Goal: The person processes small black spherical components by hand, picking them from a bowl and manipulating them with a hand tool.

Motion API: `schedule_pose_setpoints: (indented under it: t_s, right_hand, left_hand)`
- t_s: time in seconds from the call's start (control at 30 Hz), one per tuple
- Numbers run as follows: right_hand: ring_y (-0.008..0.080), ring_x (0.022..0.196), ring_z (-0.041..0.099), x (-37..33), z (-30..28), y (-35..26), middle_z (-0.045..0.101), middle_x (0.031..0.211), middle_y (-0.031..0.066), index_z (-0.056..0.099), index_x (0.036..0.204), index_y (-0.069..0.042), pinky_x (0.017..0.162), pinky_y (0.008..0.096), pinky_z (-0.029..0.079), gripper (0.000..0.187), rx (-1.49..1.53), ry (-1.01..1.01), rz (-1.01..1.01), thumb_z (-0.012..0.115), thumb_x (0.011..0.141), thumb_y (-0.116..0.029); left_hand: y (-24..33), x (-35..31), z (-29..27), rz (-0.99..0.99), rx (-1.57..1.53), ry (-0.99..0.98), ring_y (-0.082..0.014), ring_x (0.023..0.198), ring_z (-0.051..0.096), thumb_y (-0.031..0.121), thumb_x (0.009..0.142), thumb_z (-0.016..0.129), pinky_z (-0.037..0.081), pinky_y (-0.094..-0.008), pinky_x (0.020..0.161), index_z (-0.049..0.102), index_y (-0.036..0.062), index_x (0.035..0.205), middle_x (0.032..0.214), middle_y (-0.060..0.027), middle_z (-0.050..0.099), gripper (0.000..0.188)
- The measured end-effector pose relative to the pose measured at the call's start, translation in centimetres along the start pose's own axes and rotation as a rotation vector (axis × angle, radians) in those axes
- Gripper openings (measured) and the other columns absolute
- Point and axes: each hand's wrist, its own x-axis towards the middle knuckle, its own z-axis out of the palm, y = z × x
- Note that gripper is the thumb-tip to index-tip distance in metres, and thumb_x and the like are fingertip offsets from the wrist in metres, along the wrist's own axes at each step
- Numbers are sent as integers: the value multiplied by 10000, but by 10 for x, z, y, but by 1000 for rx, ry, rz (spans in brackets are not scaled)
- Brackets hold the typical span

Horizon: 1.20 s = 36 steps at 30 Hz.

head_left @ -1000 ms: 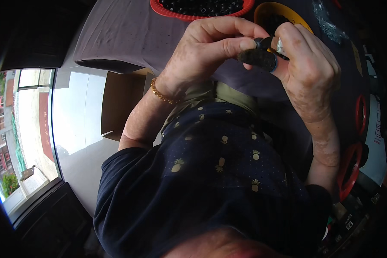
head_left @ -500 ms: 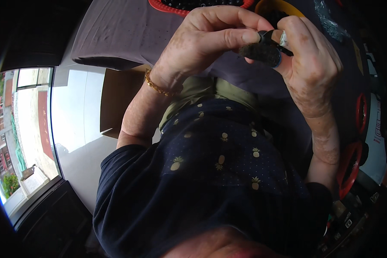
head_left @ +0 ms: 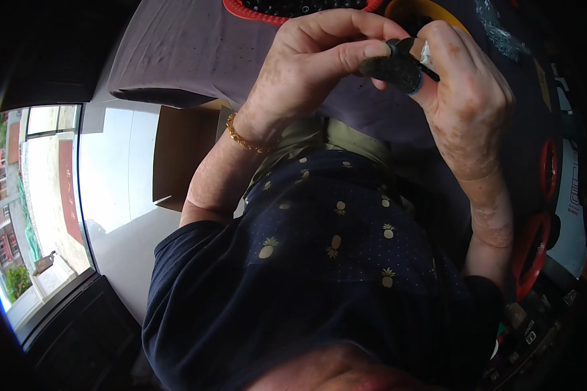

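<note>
My left hand (head_left: 300, 62) pinches a small dark rounded piece (head_left: 392, 45) between thumb and forefinger; its exact kind is too small to make out. Facing it, my right hand (head_left: 473, 98) has its fingers curled in against the same piece. A dark, rough-looking cover (head_left: 394, 72) with a blue edge sits over the right thumb and reaches under the piece. Something whitish, like tape, is wrapped at the right forefinger. A thin dark edge shows between the right fingers, but what it belongs to is mostly hidden.
A red basket (head_left: 257, 18) of small black round things stands beyond my left hand. Behind the right hand is a yellow bowl (head_left: 435, 8) with dark contents. Crumpled clear plastic (head_left: 499, 32) lies on the grey-purple cloth (head_left: 189, 52). An open cardboard box (head_left: 182, 146) stands below at left.
Both hands remain together on the small dark piece. The right hand has shifted slightly left, and the dark thumb cover has turned a little.
</note>
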Motion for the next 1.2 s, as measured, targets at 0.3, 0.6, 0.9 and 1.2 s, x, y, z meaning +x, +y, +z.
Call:
schedule_pose_setpoints:
  t_s: [0.3,0.6,0.9,1.2]
  right_hand:
    - [185,576,572,-1,-2,-3,544,653,18,534,758,-51,510,295,457,317,20,-2,76,735,687,-285]
    - [166,574,571,-2,0,1,545,647,16,551,794,-43,499,293,456,337,54,45,2,740,681,-298]
    - [159,560,555,0,-3,-1,532,647,-4,538,783,-58,486,290,444,350,35,11,29,711,700,-350]
    - [173,608,571,-1,1,-4,549,702,19,561,886,-47,525,298,461,368,47,34,145,642,775,-389]
  left_hand:
    - [-2,-1,5,30,-71,28,-123,748,608,104,871,577,516,-242,694,597,-54,1039,920,-101,638,232]
    - [-1,-1,7,76,-33,23,-126,784,609,99,867,584,518,-248,706,604,-37,1029,939,-98,637,213]
    - [0,0,6,81,12,21,-125,801,605,90,859,595,512,-246,735,605,-39,1021,942,-90,634,208]
    - [-3,0,8,212,79,107,-125,894,598,63,845,610,495,-245,807,597,-25,1030,982,-84,633,205]
